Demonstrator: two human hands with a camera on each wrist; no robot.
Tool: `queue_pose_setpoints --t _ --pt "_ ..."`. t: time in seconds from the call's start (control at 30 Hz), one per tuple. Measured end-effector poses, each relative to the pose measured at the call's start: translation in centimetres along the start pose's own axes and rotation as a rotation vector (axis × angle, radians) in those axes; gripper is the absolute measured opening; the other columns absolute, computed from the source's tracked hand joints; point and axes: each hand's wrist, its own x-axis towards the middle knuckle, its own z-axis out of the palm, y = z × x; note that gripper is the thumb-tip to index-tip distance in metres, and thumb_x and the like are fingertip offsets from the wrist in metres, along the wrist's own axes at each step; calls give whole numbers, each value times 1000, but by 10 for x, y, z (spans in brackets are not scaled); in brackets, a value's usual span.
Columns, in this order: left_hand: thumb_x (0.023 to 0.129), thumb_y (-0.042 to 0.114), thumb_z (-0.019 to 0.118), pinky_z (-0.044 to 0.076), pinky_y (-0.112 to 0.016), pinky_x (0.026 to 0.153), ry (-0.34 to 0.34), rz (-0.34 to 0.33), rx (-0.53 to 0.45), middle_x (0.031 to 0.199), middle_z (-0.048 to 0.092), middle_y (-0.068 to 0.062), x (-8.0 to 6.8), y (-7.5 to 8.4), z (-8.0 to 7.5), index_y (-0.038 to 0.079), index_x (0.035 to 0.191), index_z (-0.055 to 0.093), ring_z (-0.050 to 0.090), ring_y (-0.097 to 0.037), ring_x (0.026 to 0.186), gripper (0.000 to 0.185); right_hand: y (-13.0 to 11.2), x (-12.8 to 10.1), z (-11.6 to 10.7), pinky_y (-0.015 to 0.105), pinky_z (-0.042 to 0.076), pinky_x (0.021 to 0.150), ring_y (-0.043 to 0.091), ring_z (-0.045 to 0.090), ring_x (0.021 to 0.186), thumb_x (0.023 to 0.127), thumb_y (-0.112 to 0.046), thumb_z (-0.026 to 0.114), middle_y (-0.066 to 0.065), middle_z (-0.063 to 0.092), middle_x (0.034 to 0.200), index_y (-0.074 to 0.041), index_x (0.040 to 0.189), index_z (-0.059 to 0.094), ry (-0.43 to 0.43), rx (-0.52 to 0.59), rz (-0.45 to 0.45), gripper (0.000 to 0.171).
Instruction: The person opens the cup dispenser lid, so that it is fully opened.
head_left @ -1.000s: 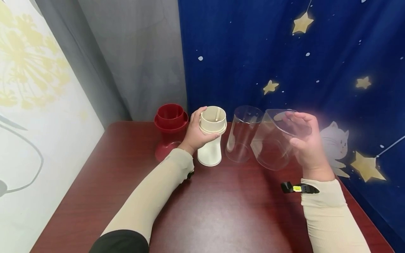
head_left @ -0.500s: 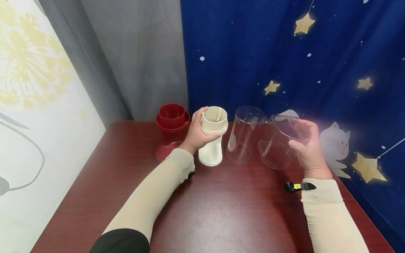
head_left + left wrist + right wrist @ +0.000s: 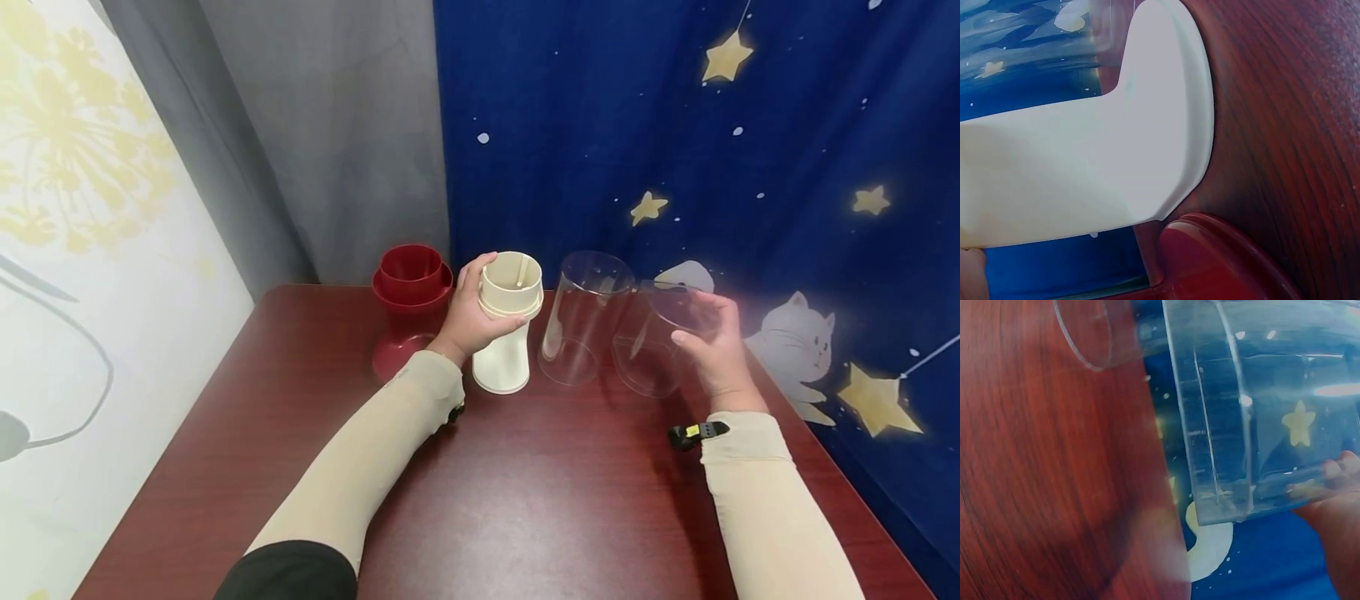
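My left hand [image 3: 471, 315] grips a cream-white plastic stand [image 3: 501, 367] around its ringed neck, thumb across the front. The stand is upright, with an open round top and flared foot; its lower part [image 3: 1085, 162] fills the left wrist view. My right hand [image 3: 718, 354] holds a clear plastic container [image 3: 647, 360] by its upper right side, fingers and thumb either side of the wall. In the right wrist view, the container's lower end [image 3: 1210, 425] shows; whether it touches the table cannot be told. Between the hands stands a clear cylinder [image 3: 572, 333].
A red stand [image 3: 408, 292] of like shape is left of the white one, partly behind the left wrist. All stand near the back edge of the dark red wooden table [image 3: 517, 500]. A blue star-print curtain [image 3: 540, 150] and a grey curtain [image 3: 360, 150] hang behind.
My right hand has moved a little left and down with the clear container, which now leans less and looks more upright. My left hand keeps its hold on the white stand.
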Motion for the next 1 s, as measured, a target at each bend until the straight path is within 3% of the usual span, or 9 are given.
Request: queue_pose_setpoints --t 0.23,0.47,0.7,0.87,1.0 --pt "67 26 99 52 -43 108 3 5 8 158 39 -5 1 1 0 34 156 37 52 -24 132 108 14 8 -3 11 46 101 19 41 149 87 15 68 -9 51 143 -16 144 46 -1 -133 80 68" --pt "67 26 99 53 -42 107 7 -4 11 158 39 -4 0 0 2 35 155 37 52 -23 132 108 31 13 -4 21 41 114 24 37 153 89 9 70 10 41 162 -11 150 39 11 -272 160 71" --pt "67 26 98 53 -43 108 5 -5 2 158 39 -4 0 1 1 35 156 37 51 -24 133 108 42 16 -2 43 27 129 30 26 160 89 14 66 15 28 171 -7 150 36 12 -189 176 71" --pt "67 25 98 53 -42 108 6 -7 -1 158 39 -4 -1 1 0 34 155 37 51 -23 132 108 45 17 -2 45 25 130 32 26 159 88 15 66 15 24 174 -7 150 36 -6 -201 169 72" --pt "68 24 98 53 -43 108 2 -1 -3 158 39 -5 0 1 0 33 156 37 51 -24 133 107 51 17 -5 38 26 130 31 23 161 88 16 65 13 19 176 -3 151 33 -18 -183 171 73"
